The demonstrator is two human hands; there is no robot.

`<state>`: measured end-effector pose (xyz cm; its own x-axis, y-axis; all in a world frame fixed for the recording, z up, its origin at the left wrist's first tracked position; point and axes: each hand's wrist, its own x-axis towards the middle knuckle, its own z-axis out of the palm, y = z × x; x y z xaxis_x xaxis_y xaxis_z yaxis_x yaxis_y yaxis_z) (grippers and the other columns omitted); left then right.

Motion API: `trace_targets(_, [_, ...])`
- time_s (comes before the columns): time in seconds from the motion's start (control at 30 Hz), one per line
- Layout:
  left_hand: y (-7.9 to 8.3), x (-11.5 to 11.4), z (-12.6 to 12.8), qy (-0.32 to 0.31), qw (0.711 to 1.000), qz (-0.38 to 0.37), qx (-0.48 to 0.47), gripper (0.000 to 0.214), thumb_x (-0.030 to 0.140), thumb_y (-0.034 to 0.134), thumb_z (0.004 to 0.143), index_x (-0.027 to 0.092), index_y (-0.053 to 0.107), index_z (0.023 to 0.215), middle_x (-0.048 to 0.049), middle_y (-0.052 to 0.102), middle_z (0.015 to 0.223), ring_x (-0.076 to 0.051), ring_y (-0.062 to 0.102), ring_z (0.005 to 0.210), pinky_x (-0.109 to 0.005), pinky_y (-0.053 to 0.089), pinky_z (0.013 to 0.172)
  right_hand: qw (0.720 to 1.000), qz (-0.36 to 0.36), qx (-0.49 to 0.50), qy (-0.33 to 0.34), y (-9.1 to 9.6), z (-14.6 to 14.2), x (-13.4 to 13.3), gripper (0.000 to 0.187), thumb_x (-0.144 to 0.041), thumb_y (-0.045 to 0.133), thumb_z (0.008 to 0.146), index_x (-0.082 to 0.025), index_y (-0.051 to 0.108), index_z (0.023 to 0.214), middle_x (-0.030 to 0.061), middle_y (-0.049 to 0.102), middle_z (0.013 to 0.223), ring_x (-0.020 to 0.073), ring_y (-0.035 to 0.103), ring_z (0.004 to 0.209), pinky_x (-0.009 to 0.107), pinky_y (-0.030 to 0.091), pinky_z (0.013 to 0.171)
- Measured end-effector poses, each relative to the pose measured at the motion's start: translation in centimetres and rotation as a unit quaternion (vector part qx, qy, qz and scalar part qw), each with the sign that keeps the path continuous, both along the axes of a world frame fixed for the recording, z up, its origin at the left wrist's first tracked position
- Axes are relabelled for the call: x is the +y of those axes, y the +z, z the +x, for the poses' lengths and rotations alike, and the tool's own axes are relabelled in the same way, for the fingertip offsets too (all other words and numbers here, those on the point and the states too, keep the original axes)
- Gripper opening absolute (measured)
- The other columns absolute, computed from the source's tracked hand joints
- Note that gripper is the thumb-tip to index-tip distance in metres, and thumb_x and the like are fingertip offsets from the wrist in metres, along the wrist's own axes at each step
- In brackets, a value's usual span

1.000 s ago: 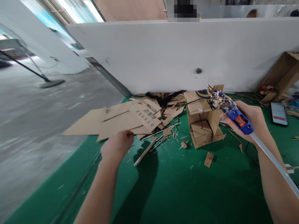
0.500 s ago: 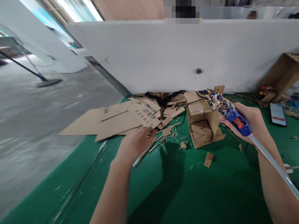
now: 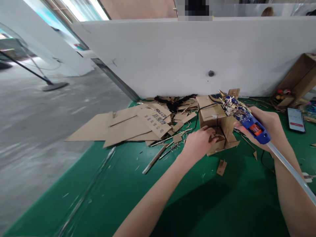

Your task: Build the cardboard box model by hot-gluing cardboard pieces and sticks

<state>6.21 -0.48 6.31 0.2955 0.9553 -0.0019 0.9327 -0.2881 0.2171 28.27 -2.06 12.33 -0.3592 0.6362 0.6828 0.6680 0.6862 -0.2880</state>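
Observation:
My right hand (image 3: 266, 123) is wrapped round a blue glue gun (image 3: 255, 126) with a clear glue stick (image 3: 291, 169) running out of its back. Wood splinters and hardened glue cling to its front, and the nozzle points up and left. Behind that nozzle stands a small cardboard box frame (image 3: 209, 113) with an open front. My left hand (image 3: 201, 141) reaches across its lower left part with curled fingers; what they hold, if anything, is hidden. A thin black cord passes over the box frame. Just in front lies a small cardboard piece (image 3: 221, 168).
Cardboard sheets (image 3: 125, 126) and scraps pile up on the left of the green table (image 3: 118, 191), overhanging its edge. A flat strip (image 3: 154, 160) and thin sticks lie nearby. To the right are a phone (image 3: 295, 120) and a cardboard box (image 3: 293, 80). A white partition (image 3: 158, 56) closes the back.
My left hand has moved right, from the loose sticks beside the cardboard sheets to the front of the box frame. A small cardboard disc there is now out of sight. The right hand stays nearly still.

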Motion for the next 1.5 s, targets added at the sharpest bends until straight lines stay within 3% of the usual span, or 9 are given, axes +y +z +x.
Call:
trace_targets(0.2, [-0.5,0.7,0.6,-0.01,1.0,0.014,0.022,0.023,0.036,0.05,0.097,0.023,0.069,0.101,-0.0065,0.074,0.101,-0.026,0.072,0.087,-0.029,0.044,0.058,0.999,0.026,0.046,-0.013,-0.2,-0.3,-0.2,0.027,-0.01,0.066,0.074,-0.025,0.06,0.096,-0.0055,0.061,0.067,0.0111,0.052,0.052,0.022,0.04,0.052])
trace_targets(0.4, [-0.3,0.2,0.0,-0.001,0.999,-0.015,0.03,0.024,0.03,0.048,0.098,0.022,0.07,0.101,-0.0067,0.074,0.108,-0.027,0.072,0.092,-0.03,0.046,0.061,0.998,0.032,0.038,-0.024,-0.8,-0.5,0.2,0.034,-0.021,0.067,0.08,-0.025,0.063,0.114,0.0,0.069,0.076,0.0144,0.056,0.055,0.026,0.044,0.054])
trace_targets(0.6, [0.1,-0.1,-0.7,0.024,0.999,-0.044,0.002,0.027,0.031,0.049,0.098,0.024,0.072,0.11,-0.0052,0.075,0.113,-0.027,0.07,0.101,-0.031,0.051,0.072,0.997,0.063,0.007,-0.039,-1.0,-0.3,0.4,0.027,-0.027,0.069,0.081,-0.023,0.065,0.108,0.0024,0.07,0.076,0.0162,0.058,0.055,0.027,0.043,0.053])
trace_targets(0.8, [-0.1,-0.2,-0.7,0.024,0.999,-0.046,-0.006,0.029,0.032,0.046,0.099,0.024,0.071,0.11,-0.0057,0.075,0.112,-0.025,0.071,0.094,-0.029,0.049,0.065,0.996,0.074,-0.008,-0.047,-1.1,-0.1,0.5,0.024,-0.023,0.066,0.081,-0.023,0.065,0.104,0.0016,0.069,0.074,0.0164,0.058,0.055,0.027,0.043,0.053])
trace_targets(0.93, [-0.6,0.0,-0.3,0.004,1.0,-0.023,-0.008,0.025,0.039,0.055,0.094,0.024,0.072,0.105,-0.0061,0.075,0.105,-0.026,0.071,0.091,-0.029,0.048,0.064,0.995,0.081,-0.014,-0.053,-1.0,0.0,0.5,0.023,-0.018,0.064,0.08,-0.024,0.065,0.102,0.0005,0.067,0.071,0.0155,0.056,0.053,0.027,0.041,0.053])
trace_targets(1.17, [-0.9,0.2,0.1,-0.002,1.0,-0.01,0.002,0.025,0.03,0.049,0.096,0.024,0.073,0.101,-0.006,0.075,0.102,-0.025,0.071,0.088,-0.029,0.047,0.062,0.997,0.067,-0.015,-0.039,-0.6,-0.1,0.4,0.012,-0.021,0.063,0.082,-0.024,0.062,0.094,-0.0003,0.064,0.069,0.0154,0.056,0.054,0.026,0.04,0.053])
trace_targets(1.5, [-0.7,0.2,-2.7,0.057,0.998,0.007,-0.006,0.027,0.025,0.045,0.095,0.02,0.071,0.101,-0.0087,0.073,0.11,-0.026,0.07,0.096,-0.03,0.05,0.07,0.997,0.051,-0.03,-0.046,-0.7,0.4,0.5,0.012,-0.023,0.066,0.08,-0.025,0.058,0.089,-0.0012,0.064,0.068,0.0163,0.057,0.053,0.026,0.041,0.051])
